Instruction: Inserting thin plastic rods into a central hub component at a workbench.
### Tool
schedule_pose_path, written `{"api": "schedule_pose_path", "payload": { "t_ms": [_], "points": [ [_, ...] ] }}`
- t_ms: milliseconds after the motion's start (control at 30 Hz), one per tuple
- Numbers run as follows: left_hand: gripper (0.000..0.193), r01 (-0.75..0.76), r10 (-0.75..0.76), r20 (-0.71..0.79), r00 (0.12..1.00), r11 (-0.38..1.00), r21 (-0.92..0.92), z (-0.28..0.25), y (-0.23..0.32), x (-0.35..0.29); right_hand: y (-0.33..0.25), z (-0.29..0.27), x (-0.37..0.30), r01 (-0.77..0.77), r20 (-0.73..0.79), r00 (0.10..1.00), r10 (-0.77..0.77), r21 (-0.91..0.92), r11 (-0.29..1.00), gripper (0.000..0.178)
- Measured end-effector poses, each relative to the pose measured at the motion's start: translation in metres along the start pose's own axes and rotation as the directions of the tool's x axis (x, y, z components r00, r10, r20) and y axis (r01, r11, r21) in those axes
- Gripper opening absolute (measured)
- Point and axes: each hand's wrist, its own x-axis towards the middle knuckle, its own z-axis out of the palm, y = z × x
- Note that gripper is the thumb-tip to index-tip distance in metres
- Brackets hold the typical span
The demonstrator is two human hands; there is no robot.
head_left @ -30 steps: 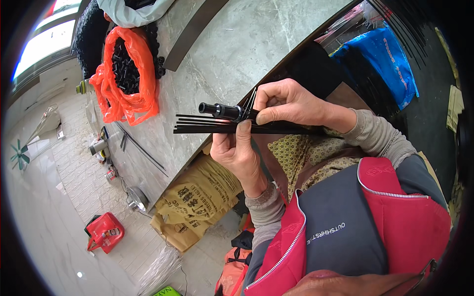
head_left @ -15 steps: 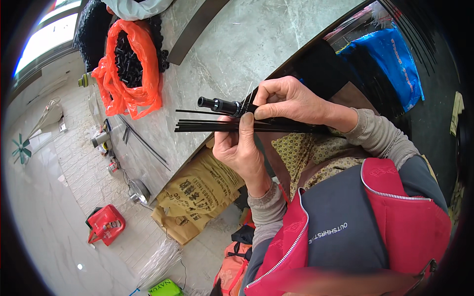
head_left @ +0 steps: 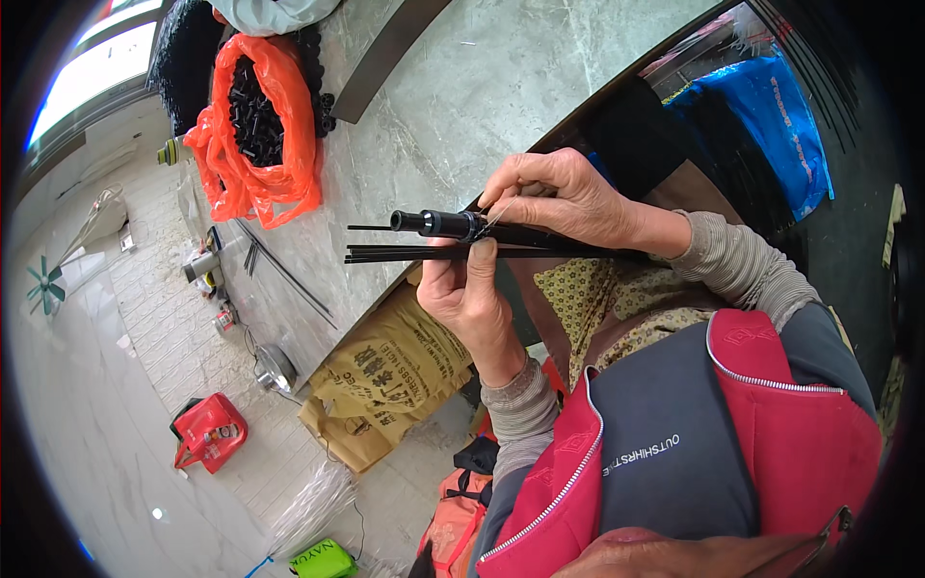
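Note:
My left hand [head_left: 474,301] is closed round a bundle of thin black rods [head_left: 381,254], its thumb pressed against them. Just above those rods lies a black stepped tube [head_left: 438,223] with an open end pointing left. Its collar sits over my left thumb tip. My right hand [head_left: 583,200] is closed in a pinch, thumb against bent forefinger, at the collar end of the tube. A thin pale wire [head_left: 498,209] shows between those fingers and the collar. The rods run on rightward beneath my right hand, where their far ends are hidden.
An orange plastic bag [head_left: 308,154] of small black tubular pieces stands on the grey marbled table [head_left: 482,96]. A dark curved strip [head_left: 385,63] lies beside it. Loose black rods [head_left: 289,275] rest near the left edge. Below are a brown paper sack [head_left: 385,376] and a blue bag [head_left: 761,125].
My right hand's fingertips have lifted a little off my left thumb, and the wire now curves by them. The tube has turned slightly and come closer to level.

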Motion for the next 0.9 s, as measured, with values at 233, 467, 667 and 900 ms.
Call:
{"api": "schedule_pose_path", "payload": {
  "t_ms": [233, 467, 667, 900],
  "points": [
    [0.030, -0.014, 0.016, 0.053, 0.998, 1.000, -0.028, 0.001, 0.001, -0.002, -0.006, 0.003, 0.003, -0.030, 0.003, 1.000, 0.030, 0.083, 0.996, 0.014],
    [0.030, -0.018, 0.019, 0.063, 0.998, 0.999, -0.031, 0.005, -0.001, -0.004, -0.012, -0.001, 0.007, -0.167, 0.063, 0.985, 0.160, 0.124, 0.978, 0.019],
    [0.026, -0.012, 0.009, -0.058, 0.998, 0.999, -0.050, 0.003, -0.007, 0.001, -0.003, -0.013, -0.003, -0.087, 0.136, 0.988, 0.072, 0.109, 0.990, 0.015],
    [0.025, -0.024, 0.023, -0.026, 0.999, 0.998, -0.062, -0.006, -0.011, 0.004, -0.006, -0.007, -0.004, -0.028, 0.095, 0.994, 0.046, -0.181, 0.983, 0.015]
  ]
}}
